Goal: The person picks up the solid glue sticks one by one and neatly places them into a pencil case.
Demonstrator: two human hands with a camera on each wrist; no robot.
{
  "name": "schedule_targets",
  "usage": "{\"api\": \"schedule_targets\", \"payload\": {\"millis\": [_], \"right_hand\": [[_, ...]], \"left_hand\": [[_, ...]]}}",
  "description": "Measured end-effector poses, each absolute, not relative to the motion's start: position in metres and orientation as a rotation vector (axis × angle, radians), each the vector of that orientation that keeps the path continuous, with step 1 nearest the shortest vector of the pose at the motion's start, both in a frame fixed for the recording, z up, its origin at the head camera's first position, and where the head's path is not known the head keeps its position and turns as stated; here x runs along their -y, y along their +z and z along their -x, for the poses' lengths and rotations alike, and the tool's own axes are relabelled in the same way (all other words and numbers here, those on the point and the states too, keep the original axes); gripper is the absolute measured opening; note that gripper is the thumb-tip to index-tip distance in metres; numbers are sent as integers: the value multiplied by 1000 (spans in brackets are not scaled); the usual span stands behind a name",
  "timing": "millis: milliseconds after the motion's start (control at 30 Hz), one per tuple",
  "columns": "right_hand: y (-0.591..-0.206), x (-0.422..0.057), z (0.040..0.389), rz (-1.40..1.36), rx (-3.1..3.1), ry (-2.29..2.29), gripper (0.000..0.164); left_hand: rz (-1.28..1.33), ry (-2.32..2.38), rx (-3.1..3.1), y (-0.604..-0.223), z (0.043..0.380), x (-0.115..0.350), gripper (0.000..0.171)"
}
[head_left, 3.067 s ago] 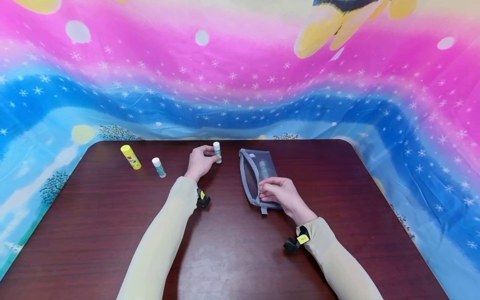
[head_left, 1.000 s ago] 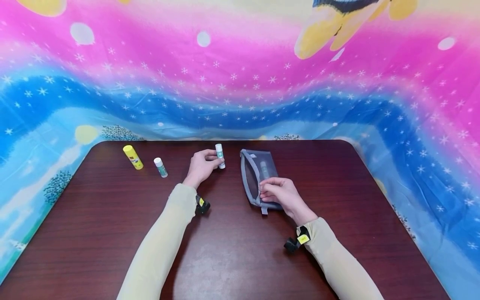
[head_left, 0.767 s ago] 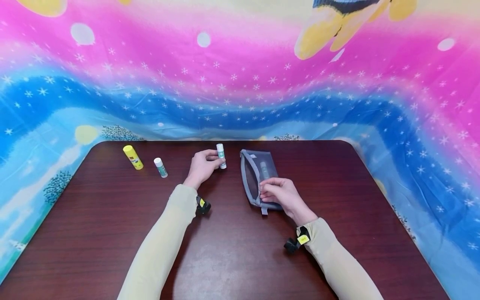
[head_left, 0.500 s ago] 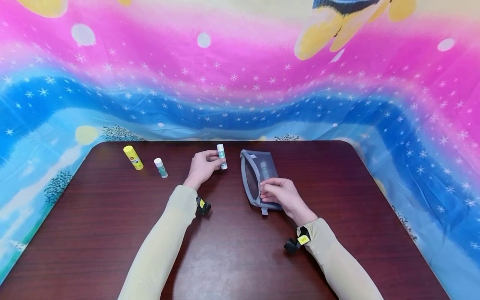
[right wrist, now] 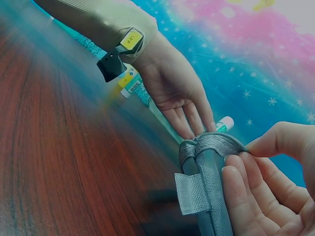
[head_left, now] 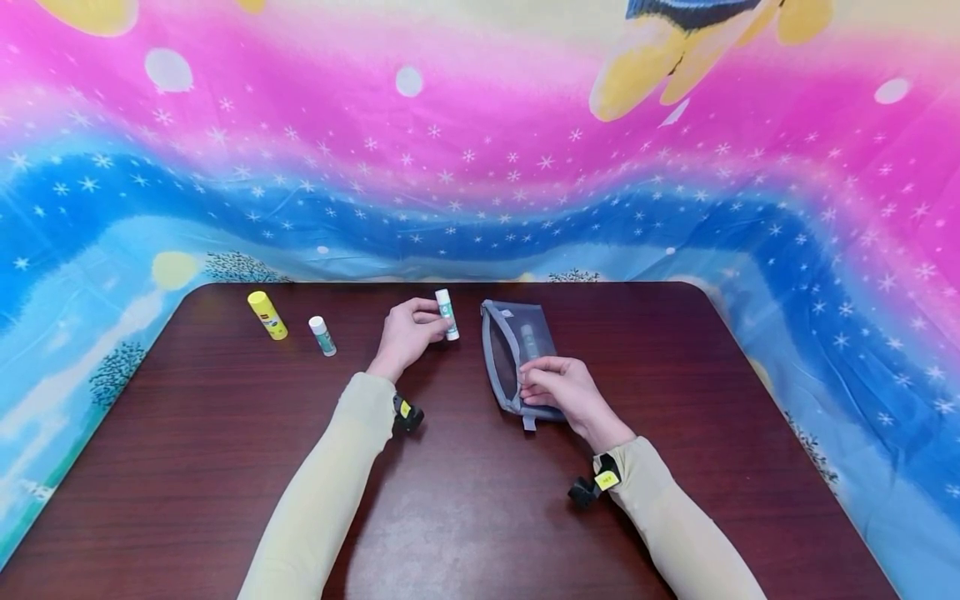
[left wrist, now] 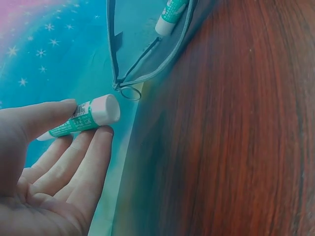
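Note:
My left hand (head_left: 407,336) pinches a white and green glue stick (head_left: 447,315) between thumb and fingers, just left of the grey mesh zip pouch (head_left: 491,360). In the left wrist view this glue stick (left wrist: 83,118) lies across the fingertips, its white cap toward the camera. My right hand (head_left: 567,392) pinches the edge of the pouch's open mouth; in the right wrist view thumb and fingers grip the zipper edge (right wrist: 229,145). Another green and white glue stick (left wrist: 171,17) lies inside the pouch, showing through the mesh.
A yellow glue stick (head_left: 267,316) and a smaller white-capped green glue stick (head_left: 322,336) stand on the left of the dark wooden table (head_left: 450,500). A colourful printed cloth (head_left: 480,167) hangs behind and along the sides.
My left hand has moved slightly right and toward the pouch with the glue stick, which now tilts a little. The right hand stays at the pouch's edge.

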State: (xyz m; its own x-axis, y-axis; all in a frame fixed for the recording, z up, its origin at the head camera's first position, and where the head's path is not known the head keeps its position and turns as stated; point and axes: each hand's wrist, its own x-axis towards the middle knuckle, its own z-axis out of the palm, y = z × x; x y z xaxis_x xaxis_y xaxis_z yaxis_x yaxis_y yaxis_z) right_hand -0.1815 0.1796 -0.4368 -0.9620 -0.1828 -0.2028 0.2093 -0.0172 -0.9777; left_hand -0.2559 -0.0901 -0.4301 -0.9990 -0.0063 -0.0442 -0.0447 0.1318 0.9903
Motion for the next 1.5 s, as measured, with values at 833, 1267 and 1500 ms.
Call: {"api": "schedule_targets", "payload": {"millis": [833,1267,1500], "right_hand": [[-437,-181,181,-23,-2000,-2044,20],[-436,-179,180,-22,-1988,-2056,18],[-436,-179,181,-27,-1986,-2061,17]], "left_hand": [[-15,2079,-2321,-429,249,88,35],[-22,2070,-2304,-429,246,83,36],[-14,2058,-2302,-430,244,79,34]]}}
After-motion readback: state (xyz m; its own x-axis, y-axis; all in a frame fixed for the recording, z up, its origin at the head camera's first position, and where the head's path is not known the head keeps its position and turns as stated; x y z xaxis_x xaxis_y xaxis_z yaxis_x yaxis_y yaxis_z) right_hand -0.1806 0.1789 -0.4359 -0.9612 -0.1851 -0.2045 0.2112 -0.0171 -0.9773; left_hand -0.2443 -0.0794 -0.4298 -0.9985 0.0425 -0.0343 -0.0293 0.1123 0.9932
